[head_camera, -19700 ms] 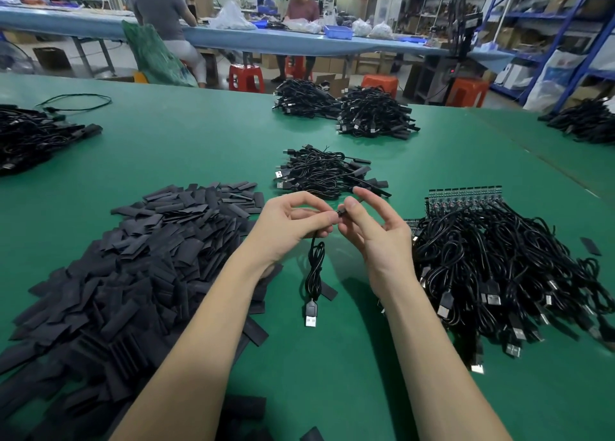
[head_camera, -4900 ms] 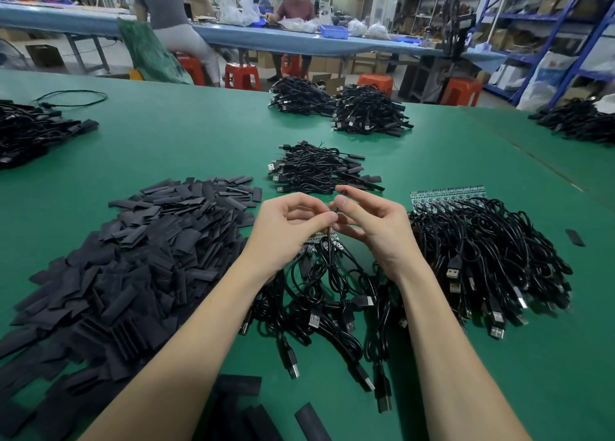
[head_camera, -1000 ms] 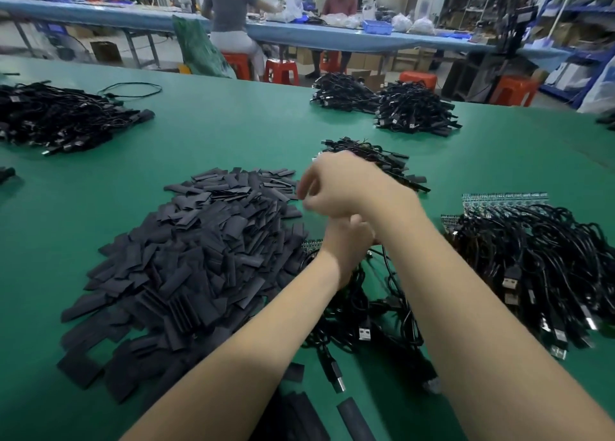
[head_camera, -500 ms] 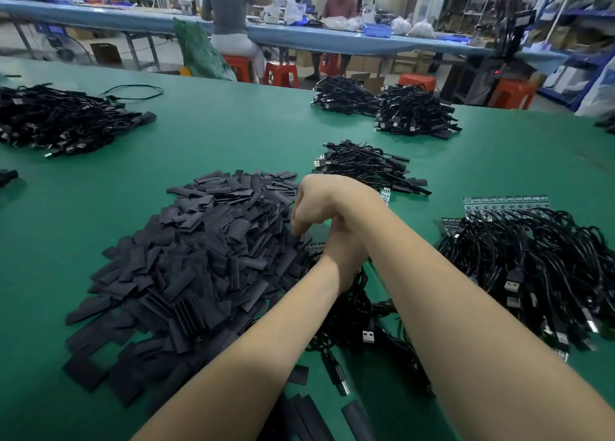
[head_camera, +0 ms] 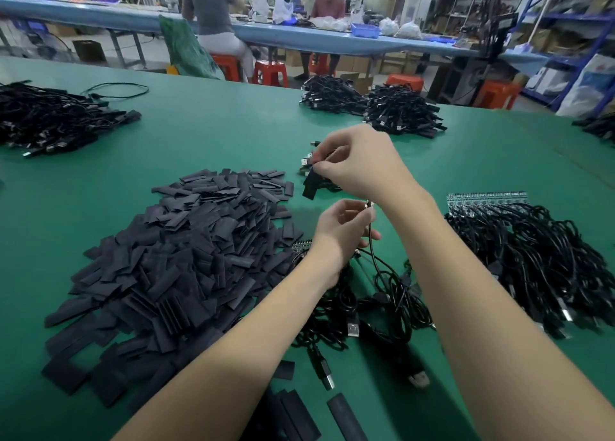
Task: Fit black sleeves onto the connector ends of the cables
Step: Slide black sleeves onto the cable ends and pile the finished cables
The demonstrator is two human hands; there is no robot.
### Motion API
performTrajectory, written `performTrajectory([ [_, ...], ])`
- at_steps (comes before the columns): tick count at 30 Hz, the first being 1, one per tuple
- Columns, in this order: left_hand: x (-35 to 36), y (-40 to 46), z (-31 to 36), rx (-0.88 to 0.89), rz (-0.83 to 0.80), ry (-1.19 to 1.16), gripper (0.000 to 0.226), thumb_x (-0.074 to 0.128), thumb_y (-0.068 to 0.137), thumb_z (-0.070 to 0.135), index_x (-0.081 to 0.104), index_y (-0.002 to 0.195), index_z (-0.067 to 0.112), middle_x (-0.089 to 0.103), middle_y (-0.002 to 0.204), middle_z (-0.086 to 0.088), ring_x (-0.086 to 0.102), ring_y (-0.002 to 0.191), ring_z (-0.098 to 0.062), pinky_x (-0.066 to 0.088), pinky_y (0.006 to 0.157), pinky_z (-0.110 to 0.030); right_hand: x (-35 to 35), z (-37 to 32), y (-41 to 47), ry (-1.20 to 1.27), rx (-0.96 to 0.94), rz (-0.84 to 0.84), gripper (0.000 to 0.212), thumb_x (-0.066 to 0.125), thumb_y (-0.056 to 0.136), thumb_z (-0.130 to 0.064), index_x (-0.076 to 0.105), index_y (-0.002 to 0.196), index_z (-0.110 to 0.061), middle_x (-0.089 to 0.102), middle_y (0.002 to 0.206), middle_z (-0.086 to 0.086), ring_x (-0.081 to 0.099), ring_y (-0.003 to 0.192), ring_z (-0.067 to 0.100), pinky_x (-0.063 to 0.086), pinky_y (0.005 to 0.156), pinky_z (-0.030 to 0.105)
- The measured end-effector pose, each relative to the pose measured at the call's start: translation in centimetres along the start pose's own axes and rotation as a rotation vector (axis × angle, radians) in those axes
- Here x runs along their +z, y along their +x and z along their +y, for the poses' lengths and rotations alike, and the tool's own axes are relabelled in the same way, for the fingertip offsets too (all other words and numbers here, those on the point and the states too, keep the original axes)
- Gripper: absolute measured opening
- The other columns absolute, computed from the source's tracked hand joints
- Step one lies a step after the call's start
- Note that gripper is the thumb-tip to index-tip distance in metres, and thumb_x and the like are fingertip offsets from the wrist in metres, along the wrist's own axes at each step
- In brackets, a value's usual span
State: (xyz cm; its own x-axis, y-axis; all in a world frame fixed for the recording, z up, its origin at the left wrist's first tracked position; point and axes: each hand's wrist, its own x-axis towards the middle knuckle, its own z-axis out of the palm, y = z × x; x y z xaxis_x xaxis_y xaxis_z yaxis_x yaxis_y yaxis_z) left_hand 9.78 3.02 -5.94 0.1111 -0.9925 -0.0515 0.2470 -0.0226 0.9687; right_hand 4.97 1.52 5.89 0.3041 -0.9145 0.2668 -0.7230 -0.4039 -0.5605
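Far-left cable heap (head_camera: 50, 121): a flat tangle of black cables is seen at the left edge of the green worktop (head_camera: 216, 131).
Sleeve pile (head_camera: 179, 261): a broad mound of flat black sleeves is spread over the left half of the worktop, with a few strays near the bottom edge.
Left hand (head_camera: 342, 231): it is held just right of the pile, fingers curled, with a thin black cable (head_camera: 374, 257) pinched near its upper end; the cable drops into a loose bundle of USB cables (head_camera: 366, 304) beneath the wrist.
Held sleeve (head_camera: 311, 184): one black sleeve is pinched at its top and hangs tilted, above and left of the left hand, not touching the cable.
Right hand (head_camera: 362, 164): it is raised above the left hand, thumb and fingertips closed on the sleeve; the forearm crosses over the bundle.
Right cable heap (head_camera: 532, 261): a large mass of black cables lies to the right, with a strip of small circuit boards (head_camera: 486, 198) along its far edge.
Far side: two more cable heaps (head_camera: 369, 107) sit at the back edge of the worktop.
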Motion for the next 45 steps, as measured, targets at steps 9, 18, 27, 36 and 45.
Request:
performTrajectory([
  [9,-0.2,-1.4,1.2,0.039,-0.068,0.084,0.03,0.047,0.07,0.016,0.063,0.05,0.03,0.048,0.05,0.016,0.043,0.049,-0.004,0.039,0.052,-0.021,3.0,0.1,-0.7,0.062,-0.053,0.005,0.01,0.079,0.082,-0.032,0.076,0.076,-0.04,0.071,0.069,-0.021,0.07,0.082,0.001,0.059,0.082,0.032],
  [18,-0.2,-0.9,0.6,0.015,-0.036,0.019,0.008,0.062,0.098,0.016,0.065,0.105,0.013,0.068,0.088,0.004,0.064,0.061,-0.009,0.046,0.057,-0.02,-0.4,5.9,-2.9,0.331,0.101,0.538,0.012,0.064,0.09,-0.02,0.07,0.09,-0.03,0.068,0.075,-0.017,0.062,0.062,-0.006,0.044,0.057,0.008],
  [27,-0.5,-1.2,1.2,0.003,-0.101,-0.06,0.009,0.062,0.098,0.02,0.068,0.102,0.015,0.067,0.08,0.008,0.058,0.063,-0.01,0.039,0.056,-0.021,0.5,9.4,-4.9,1.121,0.431,0.201,0.012,0.074,0.092,-0.018,0.076,0.103,-0.014,0.076,0.083,-0.003,0.07,0.069,0.013,0.05,0.055,0.018],
  [36,-0.7,-1.0,1.1,-0.024,-0.166,-0.068,0.013,0.061,0.098,0.025,0.069,0.105,0.017,0.067,0.081,0.011,0.057,0.066,-0.008,0.037,0.058,-0.021,0.2,10.1,-5.4,0.913,0.275,0.216,0.016,0.082,0.084,-0.012,0.071,0.095,-0.017,0.075,0.073,-0.006,0.071,0.07,0.008,0.053,0.06,0.017],
  [45,-0.8,-1.3,1.3,-0.023,-0.205,-0.047,0.013,0.062,0.097,0.025,0.071,0.102,0.017,0.066,0.081,0.01,0.056,0.066,-0.008,0.035,0.06,-0.023,-0.3,10.9,-5.7,0.895,0.325,0.246,0.033,0.071,0.086,-0.002,0.053,0.066,-0.021,0.057,0.068,0.001,0.049,0.057,0.01,0.042,0.056,0.02],
])
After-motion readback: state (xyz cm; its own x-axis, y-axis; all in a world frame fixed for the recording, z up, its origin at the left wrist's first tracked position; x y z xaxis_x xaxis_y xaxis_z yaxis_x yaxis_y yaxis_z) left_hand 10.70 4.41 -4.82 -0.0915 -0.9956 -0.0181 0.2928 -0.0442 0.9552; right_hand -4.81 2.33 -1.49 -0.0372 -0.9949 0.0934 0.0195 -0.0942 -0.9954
